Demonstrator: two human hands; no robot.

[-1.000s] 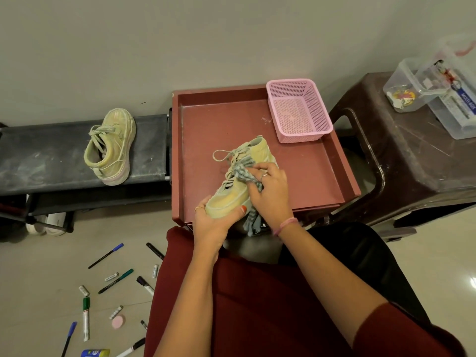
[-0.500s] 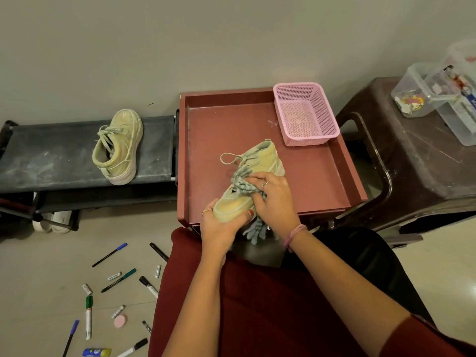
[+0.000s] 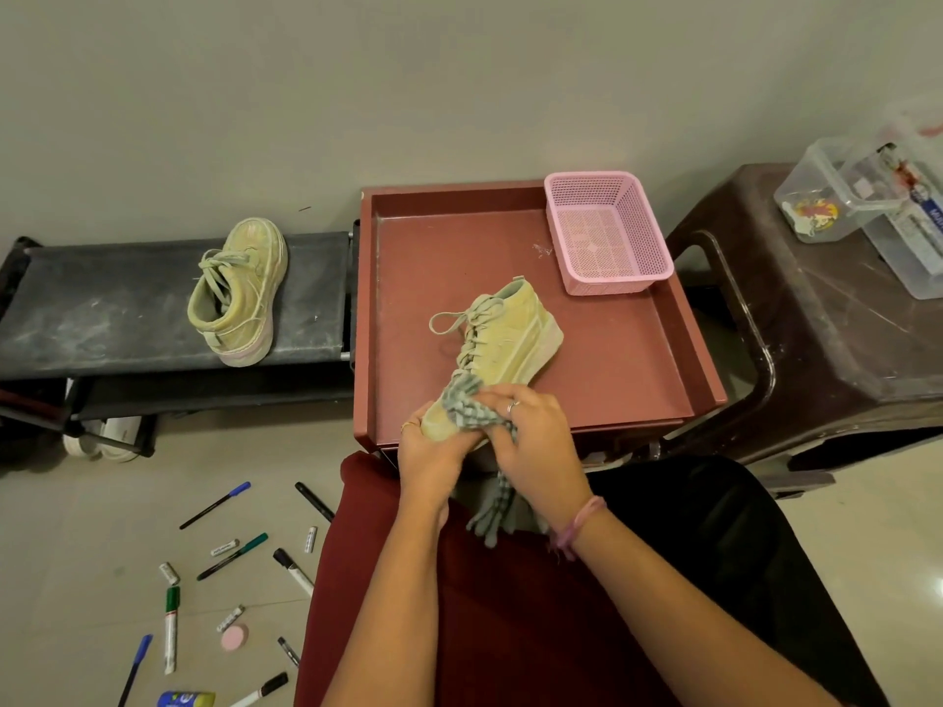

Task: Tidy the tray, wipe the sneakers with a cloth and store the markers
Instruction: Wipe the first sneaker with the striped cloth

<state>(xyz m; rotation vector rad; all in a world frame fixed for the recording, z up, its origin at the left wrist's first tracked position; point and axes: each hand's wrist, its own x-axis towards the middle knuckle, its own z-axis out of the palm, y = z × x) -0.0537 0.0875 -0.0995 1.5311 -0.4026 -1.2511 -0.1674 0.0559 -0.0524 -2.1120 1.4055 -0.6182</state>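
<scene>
A pale yellow-green sneaker (image 3: 510,344) lies on the dark red tray (image 3: 627,359), toe toward me. My left hand (image 3: 428,451) grips its toe from the near side. My right hand (image 3: 536,446) holds a grey checked cloth (image 3: 467,400) against the toe, and the cloth's fringed end hangs down over my lap. A second sneaker (image 3: 240,293) stands on the black bench (image 3: 102,308) at the left. Several markers and pens (image 3: 214,558) lie scattered on the floor at the lower left.
A pink mesh basket (image 3: 607,232) sits in the tray's far right corner. A brown plastic stool (image 3: 826,324) at the right carries clear containers (image 3: 857,196). A small pink round piece (image 3: 234,637) and marker caps lie among the pens. White shoes sit under the bench.
My right hand has slid the cloth from the laces down to the sneaker's toe. The left hand keeps its grip on the toe.
</scene>
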